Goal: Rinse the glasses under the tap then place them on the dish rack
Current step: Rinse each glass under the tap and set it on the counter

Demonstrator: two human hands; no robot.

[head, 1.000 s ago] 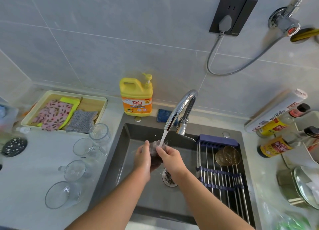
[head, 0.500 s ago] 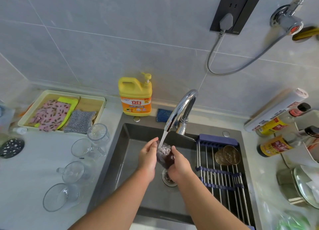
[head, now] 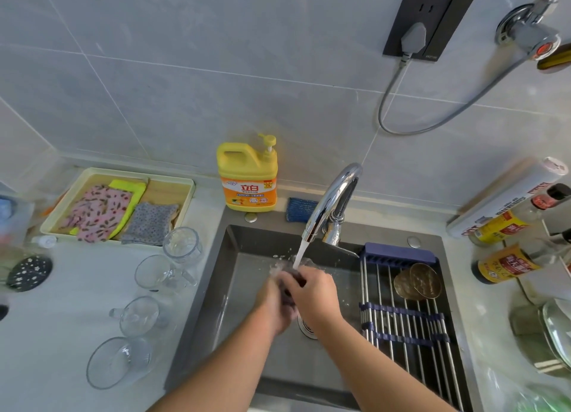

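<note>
Tap (head: 333, 201) stands behind sink (head: 216, 288), centre. Dish rack (head: 401, 319) spans sink's right half, two glasses (head: 418, 282) on its back end. Four glass mugs (head: 139, 316) on counter (head: 61, 334) left of sink; cloth tray (head: 167, 192) behind them. Detergent bottle (head: 248, 176) + sponge (head: 298, 209) behind sink, left of tap. Sauce bottles (head: 506, 264) far right.
</note>
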